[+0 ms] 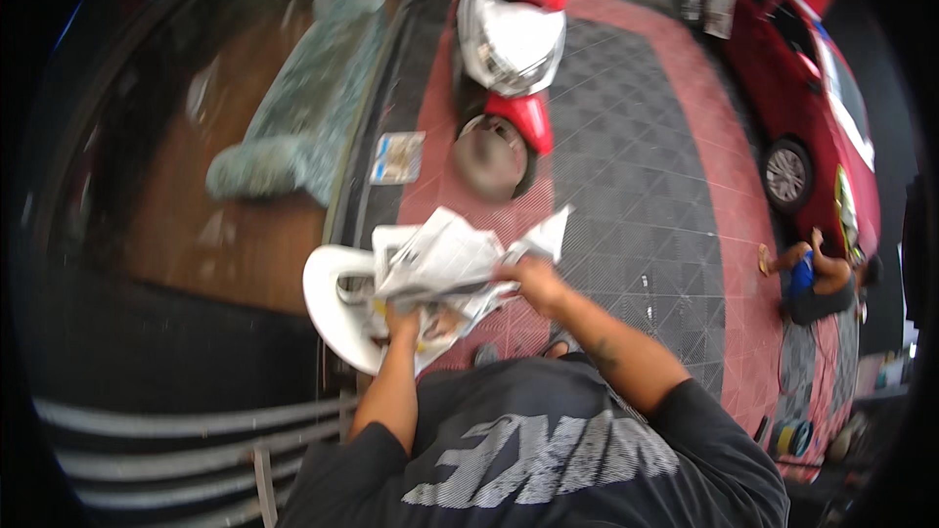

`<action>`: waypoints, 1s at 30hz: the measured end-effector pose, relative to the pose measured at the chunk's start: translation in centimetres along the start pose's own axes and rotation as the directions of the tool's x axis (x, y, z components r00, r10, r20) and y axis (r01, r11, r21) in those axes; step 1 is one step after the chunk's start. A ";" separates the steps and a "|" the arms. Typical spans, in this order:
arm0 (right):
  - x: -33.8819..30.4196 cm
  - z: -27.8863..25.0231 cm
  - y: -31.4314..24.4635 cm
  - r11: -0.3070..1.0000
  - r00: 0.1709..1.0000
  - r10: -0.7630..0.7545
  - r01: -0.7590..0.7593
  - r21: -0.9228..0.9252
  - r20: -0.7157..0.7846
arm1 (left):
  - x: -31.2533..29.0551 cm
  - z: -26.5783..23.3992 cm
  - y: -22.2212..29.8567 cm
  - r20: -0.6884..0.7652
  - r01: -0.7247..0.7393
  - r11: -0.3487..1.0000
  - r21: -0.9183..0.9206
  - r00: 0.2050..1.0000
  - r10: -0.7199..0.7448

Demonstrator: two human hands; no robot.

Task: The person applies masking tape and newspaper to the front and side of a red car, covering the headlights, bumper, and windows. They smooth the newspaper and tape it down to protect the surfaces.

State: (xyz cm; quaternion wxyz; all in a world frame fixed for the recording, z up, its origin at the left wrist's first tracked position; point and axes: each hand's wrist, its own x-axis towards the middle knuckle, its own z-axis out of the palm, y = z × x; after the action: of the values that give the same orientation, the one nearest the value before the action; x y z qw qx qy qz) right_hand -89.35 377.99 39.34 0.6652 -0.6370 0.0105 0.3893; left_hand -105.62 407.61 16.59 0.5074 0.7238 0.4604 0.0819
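Crumpled, partly unfolded newspaper sheets (445, 254) are spread in front of me, over a white plastic chair (328, 288). My right hand (533, 281) is closed on the right side of the newspaper, where one corner sticks up. At the lower left edge of the sheets, my left hand (402, 321) grips the paper, its fingers mostly hidden under the folds. Some coloured printed pages show between my hands, lower in the bundle.
A red and white scooter (514, 44) stands ahead on the tiled floor (636, 166). A folded paper (397, 157) lies by a glass pane, behind which is a plastic-wrapped bench (313, 88). On the right, a person (817, 279) crouches beside a red car (782, 88). Metal bars (196, 422) run at lower left.
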 end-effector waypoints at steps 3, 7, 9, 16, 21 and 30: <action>-0.9 1.7 -4.2 0.998 0.992 -0.065 0.064 0.013 0.109 | -3.3 -2.9 8.5 0.008 -0.289 0.924 0.252 0.955 0.297; -2.2 3.2 -8.1 0.996 0.980 -0.088 0.090 -0.005 0.181 | -6.4 -6.7 17.7 -0.093 -0.542 0.766 0.346 0.793 0.602; -2.1 3.4 -9.2 0.995 0.973 -0.088 0.095 -0.024 0.212 | -6.0 -8.6 20.2 -0.003 -0.617 0.617 0.489 0.706 0.708; -6.2 -1.0 -11.5 0.933 0.932 -0.360 0.359 -0.039 -0.045 | -6.0 -13.4 18.5 0.303 -0.702 0.349 0.621 0.625 0.719; -7.8 -4.2 -4.0 0.922 0.990 -0.131 0.140 -0.361 0.050 | -9.1 -12.2 13.5 0.320 -0.783 0.285 0.553 0.516 0.795; -11.3 -3.3 0.7 0.724 0.988 -0.019 0.119 -0.679 0.153 | -11.0 -8.5 10.5 0.591 -0.906 0.180 0.382 0.389 0.707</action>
State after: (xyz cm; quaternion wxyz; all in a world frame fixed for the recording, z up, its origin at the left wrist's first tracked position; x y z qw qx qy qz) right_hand -95.99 369.39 43.91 0.3959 -0.8097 -0.2030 0.3827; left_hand -110.74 404.32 32.93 0.1488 0.9831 -0.0818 0.0680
